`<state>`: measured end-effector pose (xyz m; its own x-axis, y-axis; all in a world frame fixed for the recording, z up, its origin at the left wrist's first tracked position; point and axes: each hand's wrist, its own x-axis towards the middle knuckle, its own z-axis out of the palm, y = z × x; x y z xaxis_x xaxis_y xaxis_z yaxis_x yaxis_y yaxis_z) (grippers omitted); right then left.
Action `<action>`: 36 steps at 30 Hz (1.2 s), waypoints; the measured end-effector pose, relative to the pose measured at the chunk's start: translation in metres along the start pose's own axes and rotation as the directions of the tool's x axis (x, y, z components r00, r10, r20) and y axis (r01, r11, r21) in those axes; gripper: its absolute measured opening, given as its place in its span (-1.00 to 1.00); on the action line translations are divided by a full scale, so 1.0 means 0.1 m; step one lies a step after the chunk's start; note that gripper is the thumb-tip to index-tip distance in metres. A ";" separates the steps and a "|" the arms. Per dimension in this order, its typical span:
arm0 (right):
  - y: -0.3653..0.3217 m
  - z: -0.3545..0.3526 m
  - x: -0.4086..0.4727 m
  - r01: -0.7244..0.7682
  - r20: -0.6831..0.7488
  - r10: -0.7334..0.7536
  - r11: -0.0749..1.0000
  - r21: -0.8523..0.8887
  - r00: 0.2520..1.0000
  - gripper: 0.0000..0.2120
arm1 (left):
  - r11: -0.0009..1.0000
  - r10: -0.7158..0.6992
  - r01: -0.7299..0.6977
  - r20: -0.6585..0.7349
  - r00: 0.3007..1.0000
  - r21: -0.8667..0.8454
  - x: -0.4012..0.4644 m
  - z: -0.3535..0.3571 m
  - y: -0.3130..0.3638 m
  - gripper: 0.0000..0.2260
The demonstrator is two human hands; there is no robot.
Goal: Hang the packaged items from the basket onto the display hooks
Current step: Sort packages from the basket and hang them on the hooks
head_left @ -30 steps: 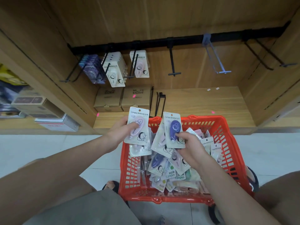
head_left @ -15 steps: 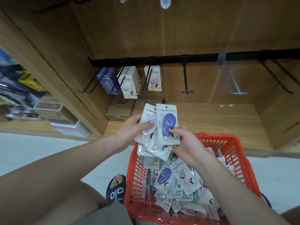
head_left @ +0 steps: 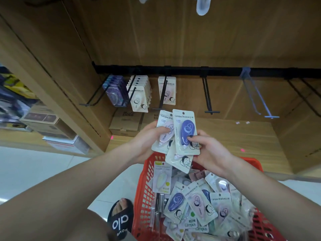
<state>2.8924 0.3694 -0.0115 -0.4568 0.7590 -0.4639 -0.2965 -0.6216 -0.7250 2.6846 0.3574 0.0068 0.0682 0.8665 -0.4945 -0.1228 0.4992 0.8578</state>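
Clearly much is left: the red basket (head_left: pixel 142 193) holds a heap of packaged items (head_left: pixel 199 204), while only three far-left hooks carry stock (head_left: pixel 139 92). The left hand (head_left: pixel 144 141) grips a pink pack (head_left: pixel 164 129); the right hand (head_left: pixel 211 152) pinches a purple pack (head_left: pixel 185 131) above the basket. An empty black hook (head_left: pixel 207 94) waits beyond, unobstructed. Cardboard boxes (head_left: pixel 125 122) sit below.

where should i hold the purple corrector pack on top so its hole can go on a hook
Pinch the purple corrector pack by its lower edge, from below on the right, as the right hand does. It stands upright with the hang hole at the top, so a low grip keeps the hole clear.
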 end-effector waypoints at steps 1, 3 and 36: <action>-0.02 -0.02 0.01 -0.006 -0.012 0.006 1.000 -0.004 1.000 -0.74 | 1.000 -0.008 0.008 0.022 1.000 -0.012 0.00 0.01 0.02 -0.66; -0.04 -0.05 0.03 -0.030 -0.039 0.030 0.999 0.010 0.999 -0.69 | 1.000 -0.025 0.026 0.056 0.998 -0.016 -0.01 0.01 0.04 -0.68; -0.06 -0.23 -0.24 -0.037 -0.132 0.062 0.983 0.179 0.989 -0.72 | 0.989 0.069 -0.060 -0.061 0.996 0.135 0.10 -0.23 0.07 -0.71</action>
<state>2.9249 0.3589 -0.0080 -0.3591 0.7381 -0.5711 -0.4248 -0.6742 -0.6042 2.6613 0.3698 0.0044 -0.0011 0.8972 -0.4417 0.0085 0.4417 0.8971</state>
